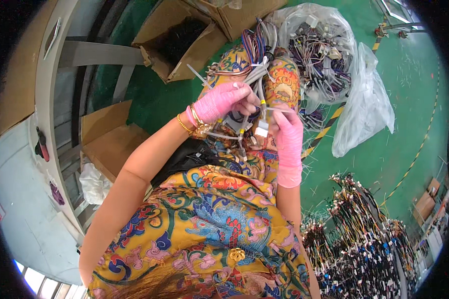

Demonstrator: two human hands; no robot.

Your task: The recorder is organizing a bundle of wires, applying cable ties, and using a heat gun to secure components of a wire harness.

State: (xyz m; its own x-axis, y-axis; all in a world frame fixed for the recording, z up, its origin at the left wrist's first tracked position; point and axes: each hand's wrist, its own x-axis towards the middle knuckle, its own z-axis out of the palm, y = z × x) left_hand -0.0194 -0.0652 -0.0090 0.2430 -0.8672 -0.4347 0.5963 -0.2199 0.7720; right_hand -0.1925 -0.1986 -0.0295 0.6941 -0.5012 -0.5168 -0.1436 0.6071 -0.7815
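Note:
A wire harness [256,74] of grey cables and coloured wires lies across my lap, with white connectors [262,128] at its near end. In a pink glove, my left hand [222,103] is closed, its fingers curled around the grey cables. A white cable tie [198,74] sticks out beyond that hand on the left. My right hand [288,130], gloved in pink too, pinches the end of another thin white strip, a cable tie [280,109], beside the cables. The left fingertips are partly hidden behind the hand and cables.
A clear plastic bag [354,55] full of wire harnesses stands at the far right of my knees. Open cardboard boxes [172,74] are at the far left. Many harnesses [359,239] lie in rows at the lower right. A metal frame [67,124] runs along the left.

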